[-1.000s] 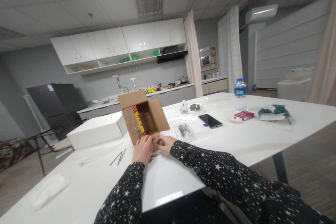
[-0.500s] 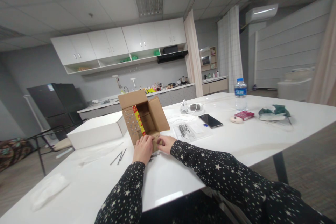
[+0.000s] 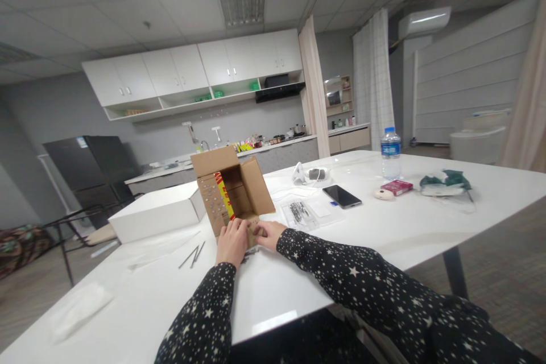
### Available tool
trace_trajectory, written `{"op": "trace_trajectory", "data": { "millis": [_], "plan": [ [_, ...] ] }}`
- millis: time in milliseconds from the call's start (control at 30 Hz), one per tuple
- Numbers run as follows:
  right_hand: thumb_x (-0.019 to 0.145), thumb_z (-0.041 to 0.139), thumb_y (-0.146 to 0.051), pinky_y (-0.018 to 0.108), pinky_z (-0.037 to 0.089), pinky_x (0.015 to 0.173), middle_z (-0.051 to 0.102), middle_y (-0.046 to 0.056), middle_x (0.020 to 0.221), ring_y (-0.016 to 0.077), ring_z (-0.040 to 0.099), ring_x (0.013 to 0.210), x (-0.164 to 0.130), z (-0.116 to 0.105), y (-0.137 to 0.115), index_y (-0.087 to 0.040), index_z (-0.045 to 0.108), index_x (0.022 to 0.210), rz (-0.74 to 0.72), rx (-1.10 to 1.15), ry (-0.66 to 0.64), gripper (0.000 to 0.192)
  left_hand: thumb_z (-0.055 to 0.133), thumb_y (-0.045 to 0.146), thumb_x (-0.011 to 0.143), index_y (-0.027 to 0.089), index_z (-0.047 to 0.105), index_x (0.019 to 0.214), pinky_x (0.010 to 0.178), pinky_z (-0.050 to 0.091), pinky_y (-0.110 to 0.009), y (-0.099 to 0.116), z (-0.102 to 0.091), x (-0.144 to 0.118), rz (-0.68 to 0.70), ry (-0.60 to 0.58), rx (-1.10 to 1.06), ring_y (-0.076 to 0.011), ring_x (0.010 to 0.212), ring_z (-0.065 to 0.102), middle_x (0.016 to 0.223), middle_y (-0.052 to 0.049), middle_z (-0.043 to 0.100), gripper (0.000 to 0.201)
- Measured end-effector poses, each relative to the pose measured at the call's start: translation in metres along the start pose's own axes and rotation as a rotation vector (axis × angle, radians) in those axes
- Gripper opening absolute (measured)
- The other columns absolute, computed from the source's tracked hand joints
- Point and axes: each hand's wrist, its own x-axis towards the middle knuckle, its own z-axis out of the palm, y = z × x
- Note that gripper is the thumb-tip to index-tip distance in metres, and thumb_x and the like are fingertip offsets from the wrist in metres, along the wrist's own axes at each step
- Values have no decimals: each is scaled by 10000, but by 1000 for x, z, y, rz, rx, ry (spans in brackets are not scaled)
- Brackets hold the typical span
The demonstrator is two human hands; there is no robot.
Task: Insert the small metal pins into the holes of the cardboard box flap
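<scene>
An open cardboard box (image 3: 257, 187) stands tilted on the white table, its mouth towards me and its flaps spread. Yellow-and-red tape (image 3: 224, 193) runs along its left flap, which is dotted with several small grey round spots like metal heads. My left hand (image 3: 232, 240) is closed over the box's near flap, steadying it at the lower edge. Pinched fingers of my right hand (image 3: 268, 234) press at that flap's right side; whatever sits between them is too small to name. Below the hands lie several thin metal pieces (image 3: 251, 253), partly hidden. Two long nail-like pieces (image 3: 195, 256) rest farther left.
A white box (image 3: 156, 213) stands left of the cardboard box. To the right are a plastic sheet with small dark pieces (image 3: 301, 213), a phone (image 3: 342, 196), a water bottle (image 3: 391, 153), a pink packet (image 3: 396, 187) and a green-and-white bundle (image 3: 446, 183). Crumpled white plastic (image 3: 81, 310) lies front left.
Hardly anything differs. My fingers have shifted very slightly at the near flap, and both hands stay in place on the box.
</scene>
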Motion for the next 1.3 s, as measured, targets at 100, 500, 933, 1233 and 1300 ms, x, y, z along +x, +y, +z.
{"op": "trace_trajectory", "data": {
  "millis": [100, 500, 933, 1233, 1300],
  "plan": [
    [708, 560, -287, 235, 403, 612, 657, -6, 759, 152, 591, 705, -1, -1, -1, -241, 631, 987, 0, 0, -8, 292, 380, 150, 834, 213, 571, 1008, 790, 357, -354, 1, -1, 1, 1, -3, 11, -217, 957, 493, 1001, -75, 577, 266],
    [701, 561, -290, 240, 404, 600, 648, -9, 731, 152, 587, 680, -2, -2, -2, -237, 625, 970, 4, 27, -12, 282, 392, 113, 802, 210, 570, 1009, 784, 361, -359, 2, -4, 0, 13, 7, 16, -224, 943, 500, 984, -88, 573, 290],
    [706, 553, -284, 225, 400, 578, 623, -15, 689, 137, 567, 642, 0, 1, 2, -224, 622, 935, 0, 36, -27, 247, 381, 167, 840, 188, 554, 1019, 802, 378, -325, 0, 0, 1, 14, 120, -56, -190, 915, 542, 988, -80, 568, 249],
    [716, 565, -330, 237, 394, 583, 639, -12, 714, 149, 580, 662, 0, 2, 2, -236, 629, 943, -2, 28, -3, 254, 410, 176, 814, 203, 558, 980, 796, 379, -328, 3, -4, 0, -17, 101, -87, -185, 906, 543, 974, -69, 565, 224],
    [717, 560, -326, 234, 391, 576, 637, -13, 715, 145, 576, 657, 0, 1, 1, -236, 627, 941, -2, 28, -7, 250, 416, 174, 806, 207, 565, 968, 799, 378, -330, 3, -5, -1, -37, 92, -82, -186, 905, 540, 970, -68, 564, 222]
  ]
}}
